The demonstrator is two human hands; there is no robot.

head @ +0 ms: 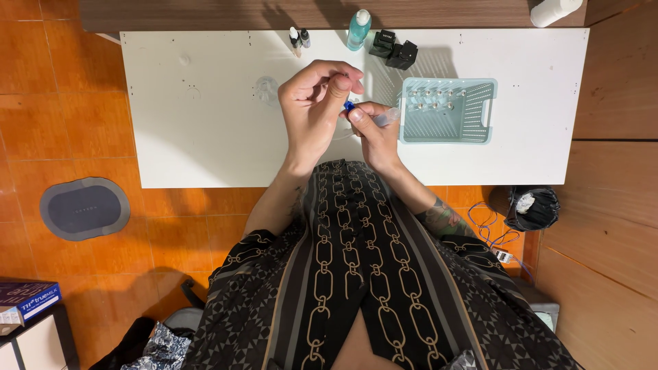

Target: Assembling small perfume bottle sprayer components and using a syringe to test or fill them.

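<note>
The small blue piece (349,105) pinched between the left hand (317,103) and right hand (370,127) at upper centre is mostly covered by fingertips, and its kind cannot be told; the clear vial (387,116) in the right hand is half hidden by the fingers. The small items in the pale green basket (480,130) are too small to identify. The white cylinder (554,9) at upper right and the blue box (27,299) at lower left are cut off by the frame edges.
</note>
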